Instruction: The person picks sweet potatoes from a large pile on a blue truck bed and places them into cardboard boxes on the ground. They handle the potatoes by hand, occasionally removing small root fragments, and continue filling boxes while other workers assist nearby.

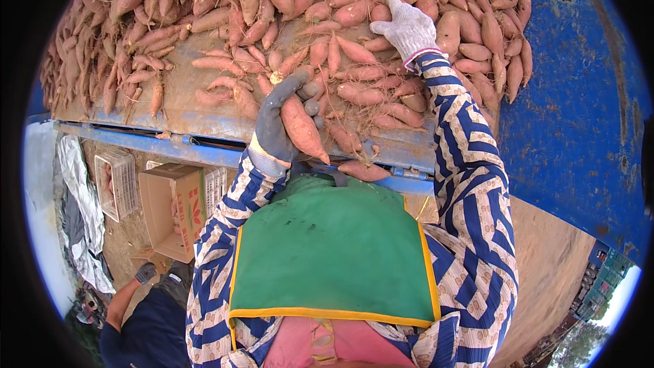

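My left hand [286, 112], in a dark grey coated glove, is closed around a large sweet potato [302, 130] above the near edge of the truck bed. Out to the upper right, my right hand [409, 28] wears a white knitted glove and rests on the pile, its fingers at a reddish sweet potato [380, 13]; how firmly it grips cannot be made out. Smaller sweet potatoes [360, 93] with thin roots lie between the hands. One sweet potato [364, 170] lies on the blue edge just in front of my green apron.
A heap of sweet potatoes [245, 0] spans the bed [179, 76], with a blue metal side panel [572, 112] at right. Below left stand an open cardboard box [168, 209] and a white plastic crate [116, 184], both holding sweet potatoes. A co-worker [148, 322] is beside the box.
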